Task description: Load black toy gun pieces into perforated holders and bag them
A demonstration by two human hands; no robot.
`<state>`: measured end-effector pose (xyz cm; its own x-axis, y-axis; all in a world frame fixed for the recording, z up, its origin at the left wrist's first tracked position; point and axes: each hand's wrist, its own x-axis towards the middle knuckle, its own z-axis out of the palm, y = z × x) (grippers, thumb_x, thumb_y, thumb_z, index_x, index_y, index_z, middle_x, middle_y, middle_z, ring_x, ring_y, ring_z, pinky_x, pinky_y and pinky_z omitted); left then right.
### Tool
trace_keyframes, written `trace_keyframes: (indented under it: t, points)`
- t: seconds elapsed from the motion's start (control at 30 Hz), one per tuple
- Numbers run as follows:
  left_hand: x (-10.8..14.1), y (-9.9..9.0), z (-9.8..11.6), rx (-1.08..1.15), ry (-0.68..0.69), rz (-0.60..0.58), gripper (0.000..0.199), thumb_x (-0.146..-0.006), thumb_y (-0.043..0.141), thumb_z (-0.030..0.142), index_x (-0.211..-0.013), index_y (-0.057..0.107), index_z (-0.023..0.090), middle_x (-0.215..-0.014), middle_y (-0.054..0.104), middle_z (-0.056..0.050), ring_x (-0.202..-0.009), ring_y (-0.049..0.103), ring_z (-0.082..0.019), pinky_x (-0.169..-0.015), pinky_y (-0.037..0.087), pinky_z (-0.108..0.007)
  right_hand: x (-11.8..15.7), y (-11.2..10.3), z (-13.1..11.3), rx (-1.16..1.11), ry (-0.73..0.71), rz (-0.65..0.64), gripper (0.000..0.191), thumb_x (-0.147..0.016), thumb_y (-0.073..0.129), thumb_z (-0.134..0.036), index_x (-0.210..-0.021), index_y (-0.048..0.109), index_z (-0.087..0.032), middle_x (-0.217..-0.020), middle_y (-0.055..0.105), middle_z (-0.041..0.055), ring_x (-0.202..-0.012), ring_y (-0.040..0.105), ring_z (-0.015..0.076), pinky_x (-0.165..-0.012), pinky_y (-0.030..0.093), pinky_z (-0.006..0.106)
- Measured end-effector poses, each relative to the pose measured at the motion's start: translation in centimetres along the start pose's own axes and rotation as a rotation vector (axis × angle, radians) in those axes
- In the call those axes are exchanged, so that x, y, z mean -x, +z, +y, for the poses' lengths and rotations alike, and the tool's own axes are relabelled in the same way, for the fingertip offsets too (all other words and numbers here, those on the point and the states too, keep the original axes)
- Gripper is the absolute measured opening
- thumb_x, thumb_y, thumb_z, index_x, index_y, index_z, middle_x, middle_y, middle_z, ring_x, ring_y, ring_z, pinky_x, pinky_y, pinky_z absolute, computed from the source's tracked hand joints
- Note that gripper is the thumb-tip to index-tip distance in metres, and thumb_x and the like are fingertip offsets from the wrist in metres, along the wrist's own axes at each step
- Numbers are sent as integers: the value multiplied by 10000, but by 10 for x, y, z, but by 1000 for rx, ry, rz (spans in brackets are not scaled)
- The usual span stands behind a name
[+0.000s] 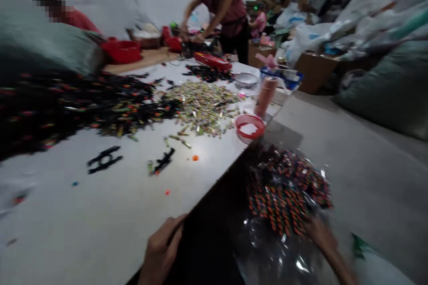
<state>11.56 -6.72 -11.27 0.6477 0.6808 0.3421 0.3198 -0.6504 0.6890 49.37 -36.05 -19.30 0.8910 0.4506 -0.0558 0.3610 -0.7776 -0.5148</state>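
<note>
My right hand [321, 234] is blurred and sits on a clear plastic bag [281, 240] that hangs past the edge of the white table [83, 205] and holds many small orange-and-black pieces. My left hand [160, 251] curls at the table's near edge, beside a dark shape that I cannot make out. On the tabletop, a large heap of black and orange pieces [93, 107] spreads at the left. A pale yellow-green pile of small pieces [200, 107] lies next to it. Two loose black pieces [105, 159] rest nearer my left hand.
A red bowl [249, 127] and a pink cylinder [265, 95] stand at the table's right edge. A person [222, 6] leans over the far end near red basins [121, 51]. Another person [67, 13] is at far left. Cardboard boxes [314, 71] and bulging sacks [377, 93] fill the right.
</note>
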Motion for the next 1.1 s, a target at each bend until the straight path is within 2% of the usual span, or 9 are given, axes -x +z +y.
trace_keyframes:
  t: [0.1, 0.17, 0.37, 0.47, 0.57, 0.67, 0.8, 0.97, 1.1]
  points:
    - [-1, -1, -3, -7, -8, 15, 213, -861, 460, 197, -1022, 598, 214, -750, 648, 6, -669, 627, -91, -607, 499, -155, -26, -6, -29, -60, 70, -90, 209, -528, 516, -421, -470, 603, -241, -534, 639, 80, -552, 611, 297, -537, 463, 406]
    - [-3, -4, -5, -49, -9, 20, 220, -870, 429, 181, -1019, 591, 192, -725, 623, -2, -635, 604, -87, -584, 491, -162, -38, -3, -75, -131, -3, -139, 276, -543, 550, -473, -593, 665, -228, -682, 693, 87, -686, 639, 304, -653, 488, 409]
    - [-55, -21, -24, -230, -93, 71, 235, -866, 413, 192, -1011, 597, 203, -879, 620, -44, -833, 579, -145, -744, 485, -266, -39, 59, -299, -287, -558, -417, 352, -798, 433, -439, -923, 645, -187, -908, 676, 70, -822, 616, 208, -722, 467, 290]
    - [-112, -25, -46, -320, -174, 110, 227, -871, 402, 198, -958, 611, 211, -949, 606, -59, -957, 527, -190, -870, 423, -358, -46, 106, -394, -74, -741, -289, 299, -839, 399, -312, -976, 623, -168, -1019, 622, 86, -871, 586, 190, -762, 420, 283]
    - [-159, -20, -69, -360, -277, 140, 143, -841, 487, 232, -878, 612, 174, -972, 589, -74, -1022, 495, -229, -925, 364, -444, -59, 139, -449, 194, -768, -231, 234, -823, 437, -258, -927, 614, -146, -1054, 587, 117, -934, 546, 213, -766, 384, 292]
    - [-175, -11, -81, -330, -328, 150, 170, -819, 541, 255, -946, 578, 148, -1076, 557, -67, -1060, 483, -226, -934, 353, -471, -62, 152, -464, 246, -821, -242, 181, -798, 456, -188, -889, 606, -145, -1000, 603, 108, -916, 537, 208, -768, 368, 285]
    - [-158, -6, -74, -239, -329, 149, 97, -810, 504, 173, -862, 586, 173, -957, 590, -45, -971, 510, -202, -909, 371, -411, -52, 146, -447, 103, -864, -316, 185, -834, 413, -237, -845, 583, -165, -885, 620, 79, -850, 550, 198, -724, 380, 282]
    - [-122, -24, -51, -85, -377, 171, 168, -761, 532, 154, -906, 610, 190, -829, 622, -21, -827, 543, -174, -796, 434, -325, -24, 126, -429, -597, -567, -800, 349, -763, 535, -473, -930, 551, -167, -628, 562, -8, -528, 507, 135, -518, 390, 253]
    - [-94, -45, -41, 78, -427, 134, 144, -776, 529, 194, -827, 663, 177, -740, 628, -7, -684, 578, -120, -625, 460, -223, 7, 109, -430, -826, -399, -1043, 358, -715, 637, -453, -882, 609, -138, -647, 569, -6, -518, 477, 94, -518, 385, 237]
